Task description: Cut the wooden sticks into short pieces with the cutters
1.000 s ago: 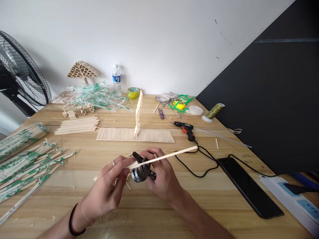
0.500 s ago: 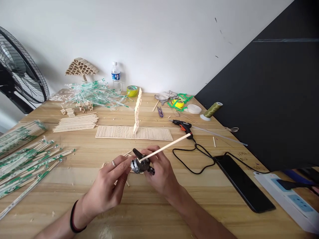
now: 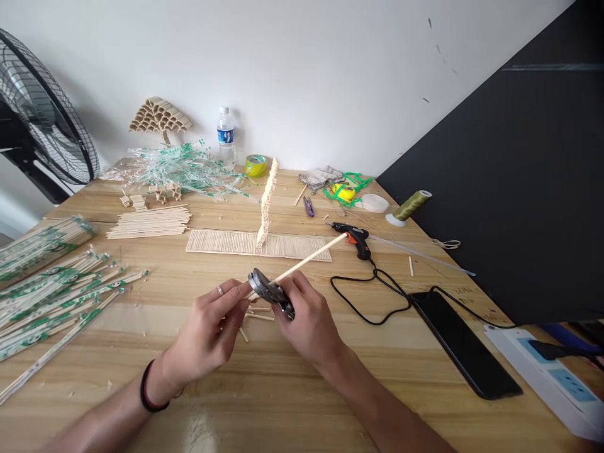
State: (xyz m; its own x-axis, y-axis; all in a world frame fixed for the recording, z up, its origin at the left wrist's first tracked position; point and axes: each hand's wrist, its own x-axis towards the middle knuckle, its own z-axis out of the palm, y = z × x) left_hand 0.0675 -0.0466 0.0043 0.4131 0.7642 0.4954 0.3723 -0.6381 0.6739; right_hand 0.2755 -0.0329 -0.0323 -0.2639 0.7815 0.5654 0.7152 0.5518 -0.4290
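My left hand (image 3: 210, 340), with a ring on one finger, is closed in a pinch on a pale wooden stick (image 3: 311, 257). The stick slants up to the right, past the cutter, toward the glue gun. My right hand (image 3: 309, 321) is wrapped round a dark metal hand cutter (image 3: 267, 288) with a rounded, curved jaw. That jaw lies at the stick, close to my left fingertips; its handles are mostly hidden by my right hand. Short cut stick pieces (image 3: 259, 316) lie on the table under my hands. Beyond is a flat panel of sticks (image 3: 221, 242) with a narrow upright stick piece (image 3: 267, 204) standing on it.
At right are a glue gun (image 3: 352, 234) with a looped cord, a black phone (image 3: 465, 346), a power strip (image 3: 542, 377) and a thread spool (image 3: 410, 206). Wrapped sticks (image 3: 56, 302) and loose sticks (image 3: 148, 222) lie left. A bottle (image 3: 225, 138) and plastic wrappers (image 3: 174, 167) stand behind.
The cutter has turned in my right hand, so its curved jaw now shows from the side. The stick's far end sits higher and further left. The whole view has shifted slightly.
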